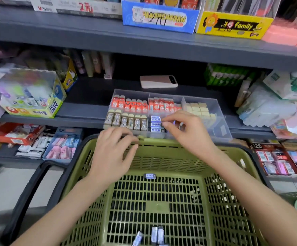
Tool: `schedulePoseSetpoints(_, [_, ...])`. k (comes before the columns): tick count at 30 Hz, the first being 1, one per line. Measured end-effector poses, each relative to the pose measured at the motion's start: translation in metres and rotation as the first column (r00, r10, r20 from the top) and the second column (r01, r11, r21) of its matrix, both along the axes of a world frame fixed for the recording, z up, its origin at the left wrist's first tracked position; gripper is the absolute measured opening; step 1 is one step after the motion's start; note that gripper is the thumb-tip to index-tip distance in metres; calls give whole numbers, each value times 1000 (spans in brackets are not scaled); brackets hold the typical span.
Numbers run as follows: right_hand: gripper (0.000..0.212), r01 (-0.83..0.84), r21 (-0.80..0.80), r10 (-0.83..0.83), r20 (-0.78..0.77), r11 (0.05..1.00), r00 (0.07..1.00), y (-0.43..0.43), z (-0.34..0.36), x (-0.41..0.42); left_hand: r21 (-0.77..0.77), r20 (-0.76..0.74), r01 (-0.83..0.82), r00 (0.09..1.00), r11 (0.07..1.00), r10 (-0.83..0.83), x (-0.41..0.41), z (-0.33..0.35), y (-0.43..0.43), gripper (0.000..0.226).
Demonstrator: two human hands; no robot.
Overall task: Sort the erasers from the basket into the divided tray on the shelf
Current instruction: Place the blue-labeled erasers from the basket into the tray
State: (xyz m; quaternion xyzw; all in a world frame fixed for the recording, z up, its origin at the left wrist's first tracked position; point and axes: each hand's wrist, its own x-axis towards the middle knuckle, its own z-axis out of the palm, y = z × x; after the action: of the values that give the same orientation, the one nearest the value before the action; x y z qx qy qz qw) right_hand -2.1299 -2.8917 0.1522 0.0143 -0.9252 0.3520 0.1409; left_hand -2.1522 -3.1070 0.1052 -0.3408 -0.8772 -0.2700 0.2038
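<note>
- We see the green basket (162, 150) at 6 o'clock, with its far rim just under the shelf (84, 96).
- The clear divided tray (218, 128) stands on the front edge of this shelf, at 12 o'clock from the basket.
- In the tray, orange erasers (130, 104) stand at 10 o'clock and brown erasers (124, 121) at 8 o'clock.
- Orange-and-white erasers (163, 104) fill the far middle compartment, and cream blocks (197, 108) lie at 3 o'clock.
- The blue erasers (155, 124) are stacked in the near middle compartment.
- The right hand (185, 128) is over this compartment, fingers bent, thumb and forefinger tips at the blue stack. We cannot tell if it is grasping an eraser or only touching.
- The left hand (114, 150) is grasping the far rim of the basket, fingers over it and thumb below.
- 1 blue eraser (150, 175) lies on the basket floor at its 12 o'clock side, and 3 more (154, 235) lie at the 6 o'clock side.
- A phone (159, 81) lies on the shelf at 12 o'clock from the tray, and a glue box (32, 96) stands at 9 o'clock.
</note>
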Motion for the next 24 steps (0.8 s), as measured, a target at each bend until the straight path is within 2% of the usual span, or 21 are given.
schedulePoseSetpoints(1, [8, -36, -140, 35, -12, 989, 999, -1, -4, 16, -3, 38, 30, 999, 1000, -30, 6, -5, -1, 27])
schedulePoseSetpoints(3, [12, -100, -304, 125, 62, 947, 990, -5, -22, 46, -58, 183, 119, 977, 991, -106, 19, -16, -2, 26])
schedulePoseSetpoints(5, [11, -122, -377, 243, 292, 918, 925, -6, -51, 70, -179, 437, 251, 886, 951, -152, 29, -31, 1, 22])
schedulePoseSetpoints(6, [6, -131, -357, 294, 452, 925, 842, -6, -69, 80, -256, 560, 334, 816, 907, -142, 32, -42, 3, 23])
schedulePoseSetpoints(8, [19, -216, -212, 301, 727, 953, 617, -5, -106, 97, -376, 740, 495, 669, 783, -67, 41, -65, 9, 27])
schedulePoseSetpoints(10, [38, -285, -147, 259, 875, 947, 409, -7, -140, 114, -396, 848, 602, 530, 693, 24, 50, -92, 12, 31])
schedulePoseSetpoints(11, [46, -311, -136, 245, 906, 941, 345, -9, -153, 121, -391, 878, 628, 474, 673, 68, 55, -106, 12, 34])
schedulePoseSetpoints(12, [53, -349, -114, 236, 914, 930, 331, -13, -164, 127, -395, 893, 639, 436, 660, 112, 60, -119, 10, 37])
schedulePoseSetpoints(14, [64, -453, -19, 226, 884, 891, 409, -20, -181, 136, -417, 898, 636, 396, 649, 190, 71, -141, 6, 46])
schedulePoseSetpoints(17, [70, -630, 128, 286, 809, 766, 513, -29, -196, 139, -449, 881, 603, 424, 660, 212, 90, -163, 4, 55])
schedulePoseSetpoints(20, [63, -703, 98, 373, 792, 704, 484, -28, -198, 135, -454, 858, 576, 488, 679, 160, 104, -173, 4, 58])
schedulePoseSetpoints(22, [53, -749, 96, 420, 778, 656, 467, -26, -199, 130, -410, 867, 550, 484, 727, 122, 106, -175, 3, 57])
schedulePoseSetpoints(24, [43, -753, 67, 441, 775, 654, 452, -22, -201, 127, -363, 884, 516, 453, 776, 113, 106, -175, 3, 50])
